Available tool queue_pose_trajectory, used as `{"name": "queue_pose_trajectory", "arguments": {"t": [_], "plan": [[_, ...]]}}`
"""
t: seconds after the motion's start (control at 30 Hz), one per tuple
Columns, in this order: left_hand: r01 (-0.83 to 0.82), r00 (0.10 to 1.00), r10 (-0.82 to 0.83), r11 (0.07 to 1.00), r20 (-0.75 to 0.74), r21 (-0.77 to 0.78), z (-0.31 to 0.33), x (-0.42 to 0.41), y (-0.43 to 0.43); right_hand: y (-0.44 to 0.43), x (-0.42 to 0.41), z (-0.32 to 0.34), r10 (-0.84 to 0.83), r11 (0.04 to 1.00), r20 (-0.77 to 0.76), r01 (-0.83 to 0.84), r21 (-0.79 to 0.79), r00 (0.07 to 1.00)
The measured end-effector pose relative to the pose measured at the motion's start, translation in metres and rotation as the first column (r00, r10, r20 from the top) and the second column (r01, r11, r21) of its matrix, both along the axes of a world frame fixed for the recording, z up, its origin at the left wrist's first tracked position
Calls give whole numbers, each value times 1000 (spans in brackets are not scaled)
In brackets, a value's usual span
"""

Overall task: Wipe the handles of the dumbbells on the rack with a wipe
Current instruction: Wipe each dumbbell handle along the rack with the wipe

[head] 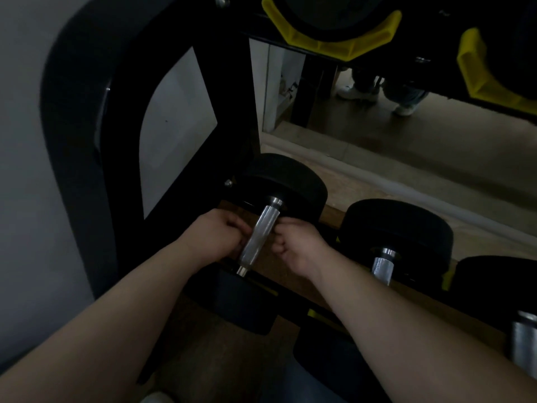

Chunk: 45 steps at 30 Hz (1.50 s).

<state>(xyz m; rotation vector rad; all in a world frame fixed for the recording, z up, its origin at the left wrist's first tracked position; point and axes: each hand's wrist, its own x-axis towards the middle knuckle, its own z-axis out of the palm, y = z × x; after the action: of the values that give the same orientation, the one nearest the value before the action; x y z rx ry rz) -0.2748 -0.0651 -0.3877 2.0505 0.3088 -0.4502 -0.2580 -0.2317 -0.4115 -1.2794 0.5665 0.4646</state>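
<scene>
3 dumbbells (398, 228) on rack (81, 141), L grip (218, 234), R grip (296, 248) flanking 1 handle (260, 237)

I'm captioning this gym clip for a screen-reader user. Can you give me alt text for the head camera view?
A person's left hand and right hand, both curled, flank the steel handle of the leftmost dumbbell on a black rack; no wipe is visible in the dim light. More dumbbells sit to the right, with a mirror behind.

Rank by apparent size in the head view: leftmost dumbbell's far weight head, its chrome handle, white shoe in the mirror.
1. far weight head
2. chrome handle
3. white shoe, smallest here, though as a distant mirror reflection its distance shrinks it.
</scene>
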Motion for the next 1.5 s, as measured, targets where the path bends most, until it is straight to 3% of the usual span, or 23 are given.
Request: {"name": "queue_pose_trajectory", "arguments": {"t": [0.07, 0.27, 0.37, 0.43, 0.5, 0.6, 0.7, 0.8, 0.9, 0.97, 1.17, 1.23, 1.33, 1.4, 1.5], "plan": [[-2, 1000, 2, 1000, 2, -9, -1, -1, 0, -1, 1, -1, -33, 998, -26, 34, 50, 999], [-5, 1000, 5, 1000, 3, 7, 0, 0, -1, -11, -16, 0, 141, 989, -94, -143, -20, 985], [18, 1000, -18, 999, 5, 29, 2, 0, -1, -12, -8, 5, -73, 990, -65, 80, 118, 995], [19, 1000, -19, 1000, 5, 23, 4, -1, -1, -11, -3, 10, -223, 927, -114, 246, 282, 968], [18, 1000, -18, 1000, 11, 11, 5, -2, -1, -11, -4, 12, -249, 907, -116, 273, 320, 962], [17, 1000, -18, 1000, 20, 9, 4, -3, -1, -12, -16, 11, -33, 993, -26, 36, 111, 999], [28, 999, -29, 999, 36, 44, 2, -2, -1, -11, -30, 10, 249, 957, 19, -243, -158, 968], [101, 967, -144, 974, 210, 202, 9, -6, -1, -9, -28, 12, 244, 947, 168, -198, -252, 955], [206, 901, -253, 964, 352, 166, 15, -10, -2, -10, -23, 15, 154, 985, 271, -128, -112, 950], [232, 908, -240, 970, 344, 66, 16, -10, -2, -10, -24, 17, 146, 989, 282, -130, -74, 948], [48, 984, -5, 970, 178, -237, 20, -4, -3, -11, -28, 25, 244, 968, 314, -212, -133, 918], [-40, 986, 83, 960, 146, -278, 23, 5, -8, -11, -27, 25, 263, 941, 315, -171, -291, 912], [-35, 973, 54, 995, 226, -89, 23, 21, -20, -14, -24, 26, 270, 810, 330, -28, -586, 905], [30, 972, -43, 998, 233, 56, 21, 27, -26, -18, -25, 29, 295, 774, 327, -24, -633, 898], [176, 958, -220, 957, 185, 229, 21, 22, -20, -18, -27, 31, 432, 727, 278, -150, -670, 858]]}}
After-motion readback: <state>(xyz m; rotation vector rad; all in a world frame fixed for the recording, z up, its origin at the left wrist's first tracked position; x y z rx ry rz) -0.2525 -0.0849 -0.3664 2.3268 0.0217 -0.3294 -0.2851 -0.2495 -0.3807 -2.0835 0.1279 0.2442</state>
